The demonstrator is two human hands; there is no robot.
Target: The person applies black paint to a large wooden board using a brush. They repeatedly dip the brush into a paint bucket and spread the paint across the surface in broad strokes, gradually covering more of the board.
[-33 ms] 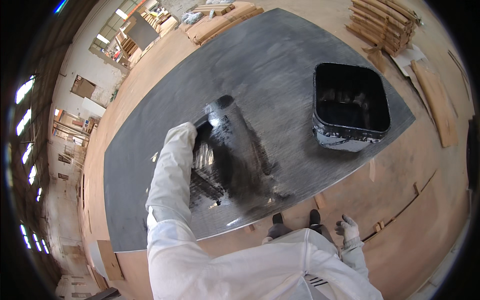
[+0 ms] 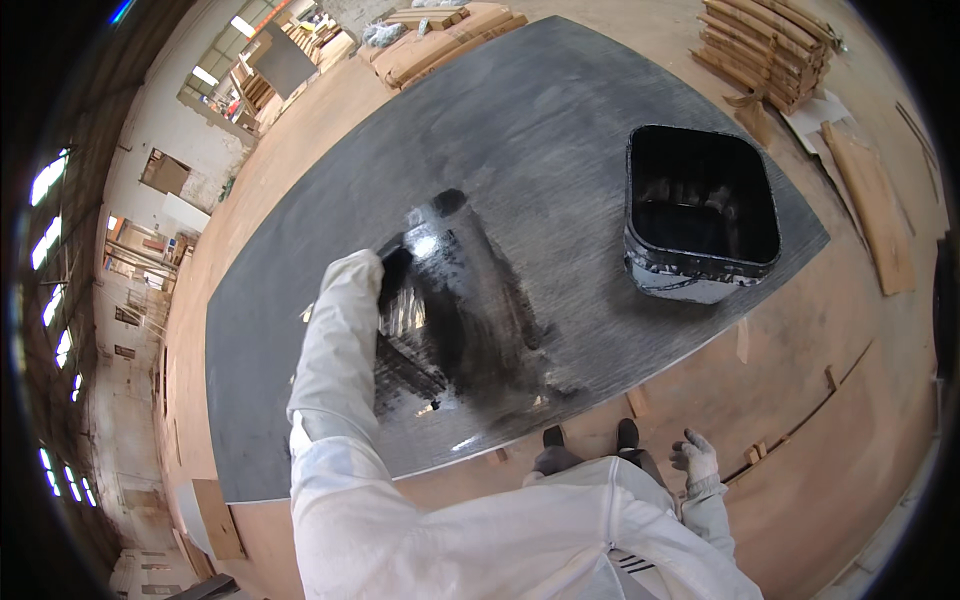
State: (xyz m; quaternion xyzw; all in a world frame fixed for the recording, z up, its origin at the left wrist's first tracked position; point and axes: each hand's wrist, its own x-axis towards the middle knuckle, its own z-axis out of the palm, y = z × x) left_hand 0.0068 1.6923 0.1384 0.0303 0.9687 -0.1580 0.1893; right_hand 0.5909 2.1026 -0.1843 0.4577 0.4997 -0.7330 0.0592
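Note:
My left arm, in a white sleeve, reaches over a large dark grey panel. My left hand is black all over and rests low at a wet black smear on the panel. Its fingers merge with the dark coating, and I cannot make out whether it holds anything. My right hand, in a grey-white glove, hangs beside my body past the panel's near edge. Its fingers are apart and hold nothing. At the right of the panel stands a square black-coated bucket with black liquid inside.
A stack of wooden boards stands on the floor at the far right, with a loose plank nearer. Wrapped boards lie beyond the panel's far edge. My feet are by the near edge.
My left hand has shifted slightly left and toward me over the smear. The right hand and the bucket stay in place.

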